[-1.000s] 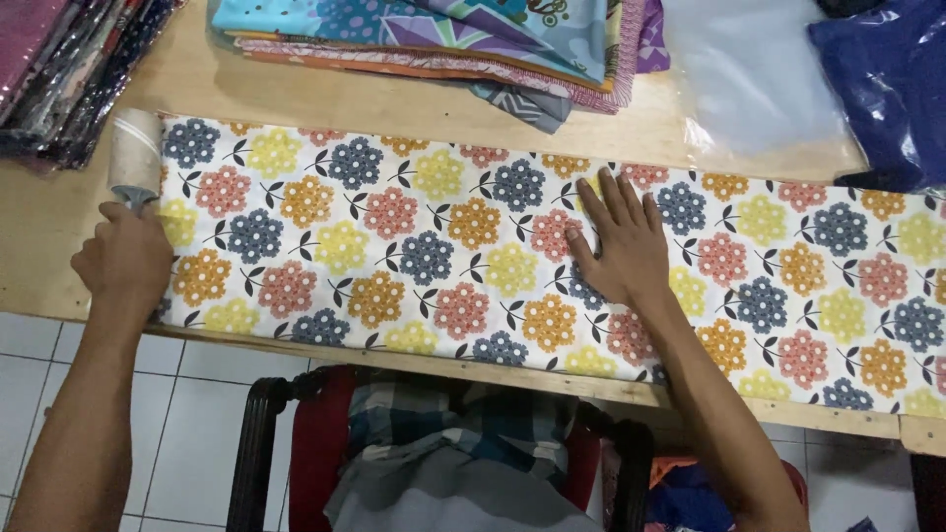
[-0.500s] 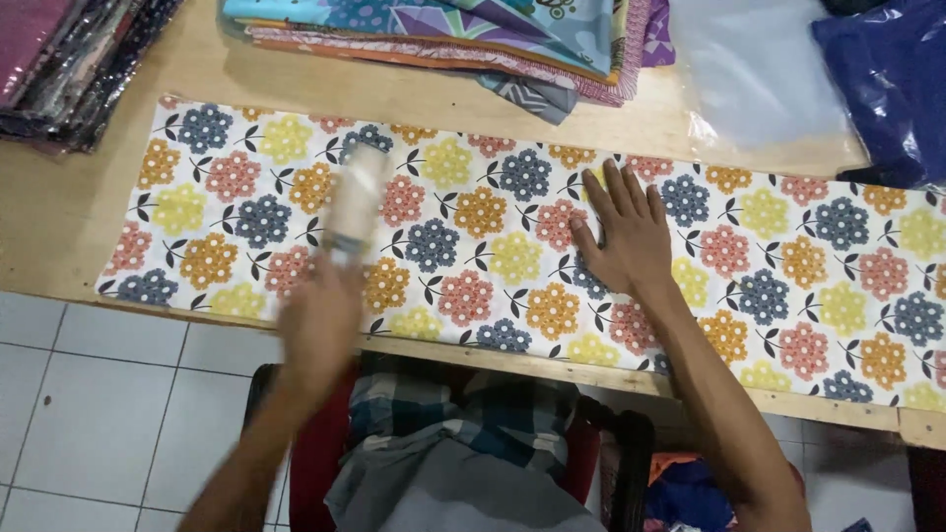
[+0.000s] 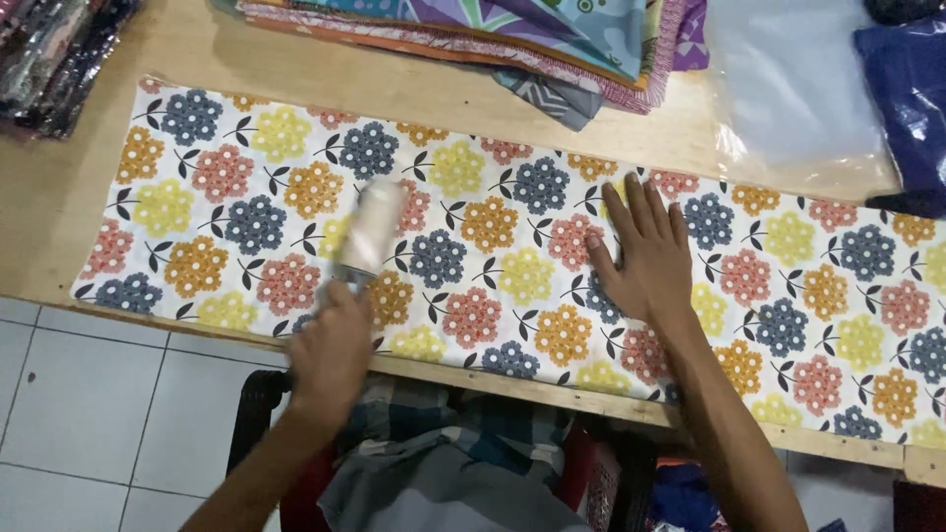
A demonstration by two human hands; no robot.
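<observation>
A long strip of white cloth printed with blue, yellow, orange and pink flower clusters [image 3: 493,187] lies flat across a wooden table [image 3: 325,84]. My left hand [image 3: 330,350] grips the handle of a pale roller [image 3: 372,229] that rests on the cloth left of centre; both are blurred. Flat on the cloth to the right lies my right hand [image 3: 642,254], fingers spread, pressing it down.
A stack of folded patterned fabrics [image 3: 512,30] sits at the table's far edge. Clear plastic bags [image 3: 788,79] and a dark blue packet [image 3: 912,99] lie at the far right, dark wrapped bundles [image 3: 54,49] at the far left. White floor tiles [image 3: 89,394] show below.
My left hand has carried the roller from the cloth's left end rightward to left of centre. The right hand has stayed pressed on the cloth.
</observation>
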